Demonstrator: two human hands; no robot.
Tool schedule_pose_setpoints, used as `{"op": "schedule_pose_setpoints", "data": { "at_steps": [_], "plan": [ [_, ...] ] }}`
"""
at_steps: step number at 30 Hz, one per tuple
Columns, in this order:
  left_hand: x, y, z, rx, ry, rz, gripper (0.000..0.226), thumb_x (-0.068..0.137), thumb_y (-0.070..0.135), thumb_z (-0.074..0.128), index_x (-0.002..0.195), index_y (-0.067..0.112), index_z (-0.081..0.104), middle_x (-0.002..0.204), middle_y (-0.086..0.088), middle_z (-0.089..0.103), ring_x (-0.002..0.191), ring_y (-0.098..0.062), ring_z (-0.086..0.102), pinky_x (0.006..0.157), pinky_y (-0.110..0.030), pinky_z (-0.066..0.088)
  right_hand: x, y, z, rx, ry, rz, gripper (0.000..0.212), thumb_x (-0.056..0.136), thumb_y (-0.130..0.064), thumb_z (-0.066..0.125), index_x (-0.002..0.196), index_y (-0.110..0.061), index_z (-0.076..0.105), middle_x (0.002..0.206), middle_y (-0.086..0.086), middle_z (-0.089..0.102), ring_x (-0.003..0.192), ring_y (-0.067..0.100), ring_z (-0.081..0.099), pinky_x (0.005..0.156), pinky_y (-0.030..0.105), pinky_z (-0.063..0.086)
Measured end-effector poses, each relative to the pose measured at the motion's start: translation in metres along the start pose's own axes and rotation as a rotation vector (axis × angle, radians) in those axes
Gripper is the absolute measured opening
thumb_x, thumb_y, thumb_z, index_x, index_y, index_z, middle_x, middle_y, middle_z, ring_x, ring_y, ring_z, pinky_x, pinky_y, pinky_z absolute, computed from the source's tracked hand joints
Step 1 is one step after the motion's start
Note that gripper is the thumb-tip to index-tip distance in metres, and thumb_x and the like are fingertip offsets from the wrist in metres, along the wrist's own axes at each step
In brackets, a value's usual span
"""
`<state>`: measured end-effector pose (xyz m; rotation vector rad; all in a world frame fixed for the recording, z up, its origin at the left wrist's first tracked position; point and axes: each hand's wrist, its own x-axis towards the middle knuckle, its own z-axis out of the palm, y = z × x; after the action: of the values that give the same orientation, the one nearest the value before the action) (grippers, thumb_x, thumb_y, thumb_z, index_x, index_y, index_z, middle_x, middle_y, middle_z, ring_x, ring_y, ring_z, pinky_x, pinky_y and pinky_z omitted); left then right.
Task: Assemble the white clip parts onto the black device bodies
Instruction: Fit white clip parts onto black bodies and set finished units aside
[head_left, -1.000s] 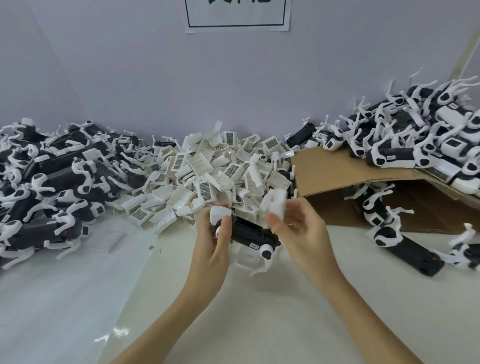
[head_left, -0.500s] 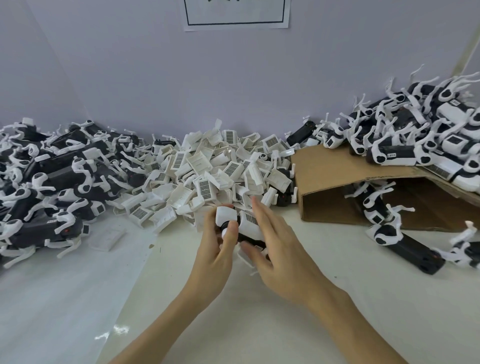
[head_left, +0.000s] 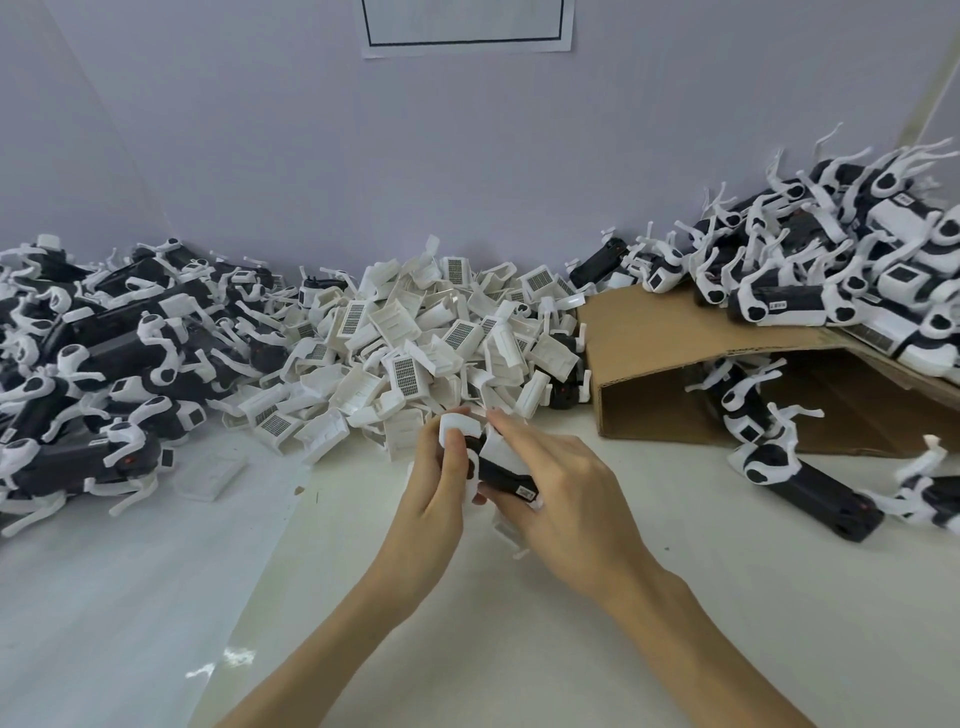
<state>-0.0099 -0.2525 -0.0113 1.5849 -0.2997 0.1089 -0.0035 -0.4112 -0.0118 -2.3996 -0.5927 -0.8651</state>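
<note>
1. Readable writing: none. A sheet of paper (head_left: 467, 26) with a black ruled border hangs on the wall above the desk's far edge; only its blank lower part shows. A small white label on the end of the black device body (head_left: 506, 475) carries print too small to read, as do the labels on the finished bodies.

2. The left hand (head_left: 434, 488) curls round the near end of the black device body, thumb lying across a rounded white cap. The body is held just above the desk (head_left: 519, 649), in front of the middle pile.

3. The right hand (head_left: 566, 499) covers the body from the right, with index and middle fingers stretched forward on a white clip part (head_left: 498, 447) that sits against the body's top; its lower fingers wrap under the black shell.

4. The pile of loose white clips (head_left: 415, 343) lies along the middle of the desk's far edge: boxy, ribbed, matte plastic trays, many with a grey gridded panel.

5. A heap of black bodies (head_left: 104, 353) with thin curved white arms fills the desk's far left corner.

6. A bent brown cardboard sheet (head_left: 675, 332) stands tent-like at the right, plain and matte. More assembled black-and-white units (head_left: 831, 270) lie on top, with others under it and beside it.

7. The desk surface is smooth, glossy and white.
</note>
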Motion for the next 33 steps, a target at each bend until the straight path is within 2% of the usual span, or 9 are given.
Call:
{"op": "schedule_pose_setpoints", "data": {
  "at_steps": [3, 9, 12, 17, 21, 25, 30, 31, 33],
  "plan": [
    [0.0013, 0.002, -0.0039, -0.028, -0.037, -0.015, 0.042, 0.107, 0.053, 0.034, 0.13, 0.027, 0.058, 0.117, -0.014, 0.062, 0.101, -0.016, 0.063, 0.091, -0.021, 0.052, -0.0015, 0.0002, -0.0011, 0.023, -0.011, 0.062, 0.067, 0.083, -0.031, 0.088, 0.144, -0.019, 0.061, 0.124, -0.005, 0.074, 0.101, 0.023, 0.068, 0.082, 0.029, 0.053],
    [0.0021, 0.0042, -0.0032, 0.011, 0.016, 0.001, 0.048, 0.101, 0.056, 0.036, 0.128, 0.023, 0.059, 0.105, 0.005, 0.07, 0.097, -0.002, 0.067, 0.08, -0.011, 0.051, -0.0007, -0.0018, 0.0035, 0.068, -0.079, 0.109, 0.065, 0.092, -0.031, 0.08, 0.15, -0.017, 0.054, 0.138, 0.0, 0.068, 0.116, 0.029, 0.067, 0.092, 0.039, 0.057],
    [0.0019, 0.004, -0.0018, 0.018, 0.037, -0.002, 0.048, 0.101, 0.056, 0.036, 0.126, 0.022, 0.059, 0.098, 0.014, 0.07, 0.094, 0.0, 0.066, 0.077, -0.01, 0.051, 0.0002, -0.0009, 0.002, 0.064, -0.101, 0.113, 0.068, 0.091, -0.031, 0.081, 0.151, -0.016, 0.053, 0.14, 0.002, 0.067, 0.116, 0.029, 0.067, 0.093, 0.039, 0.057],
    [0.0019, 0.0027, 0.0006, 0.033, 0.061, 0.007, 0.047, 0.1, 0.056, 0.036, 0.127, 0.024, 0.057, 0.09, 0.024, 0.067, 0.09, 0.001, 0.065, 0.074, -0.012, 0.051, -0.0012, 0.0021, 0.0028, 0.084, -0.121, 0.102, 0.068, 0.095, -0.029, 0.077, 0.155, -0.021, 0.046, 0.153, -0.004, 0.055, 0.133, 0.022, 0.058, 0.104, 0.039, 0.052],
    [0.0019, 0.001, 0.0014, 0.022, 0.065, -0.023, 0.048, 0.098, 0.06, 0.038, 0.127, 0.026, 0.057, 0.098, 0.008, 0.069, 0.097, -0.015, 0.068, 0.079, -0.025, 0.058, -0.0027, 0.001, 0.0075, 0.025, -0.117, 0.09, 0.068, 0.095, -0.022, 0.075, 0.155, -0.023, 0.043, 0.167, -0.003, 0.034, 0.149, 0.018, 0.039, 0.113, 0.035, 0.046],
    [0.0018, 0.0015, 0.0017, 0.015, 0.058, -0.035, 0.051, 0.095, 0.061, 0.039, 0.128, 0.026, 0.056, 0.11, -0.018, 0.063, 0.104, -0.032, 0.065, 0.086, -0.039, 0.058, -0.0024, -0.0002, 0.0074, 0.057, -0.075, 0.12, 0.06, 0.094, -0.022, 0.078, 0.148, -0.02, 0.053, 0.145, -0.004, 0.061, 0.126, 0.021, 0.06, 0.1, 0.036, 0.055],
    [0.0022, 0.0017, 0.0013, 0.013, 0.056, -0.047, 0.052, 0.095, 0.06, 0.04, 0.128, 0.023, 0.057, 0.111, -0.019, 0.061, 0.104, -0.029, 0.064, 0.082, -0.032, 0.057, -0.0005, -0.0013, 0.0018, -0.046, -0.053, 0.12, 0.056, 0.09, -0.038, 0.078, 0.141, -0.025, 0.06, 0.125, -0.011, 0.072, 0.097, 0.022, 0.068, 0.075, 0.027, 0.05],
    [0.0023, 0.0019, 0.001, 0.014, 0.058, -0.047, 0.052, 0.095, 0.059, 0.04, 0.127, 0.023, 0.058, 0.11, -0.018, 0.061, 0.103, -0.028, 0.064, 0.08, -0.03, 0.057, -0.0014, -0.0022, 0.0017, -0.062, -0.042, 0.123, 0.057, 0.088, -0.038, 0.08, 0.141, -0.025, 0.061, 0.123, -0.01, 0.073, 0.095, 0.021, 0.069, 0.073, 0.027, 0.05],
    [0.0023, 0.0023, 0.0008, 0.014, 0.062, -0.042, 0.051, 0.094, 0.059, 0.041, 0.126, 0.024, 0.058, 0.109, -0.014, 0.063, 0.098, -0.023, 0.064, 0.079, -0.029, 0.056, -0.0037, -0.0044, 0.0041, -0.046, -0.029, 0.112, 0.063, 0.086, -0.031, 0.084, 0.143, -0.022, 0.06, 0.131, -0.006, 0.07, 0.109, 0.02, 0.068, 0.084, 0.03, 0.055]
  ]
}}
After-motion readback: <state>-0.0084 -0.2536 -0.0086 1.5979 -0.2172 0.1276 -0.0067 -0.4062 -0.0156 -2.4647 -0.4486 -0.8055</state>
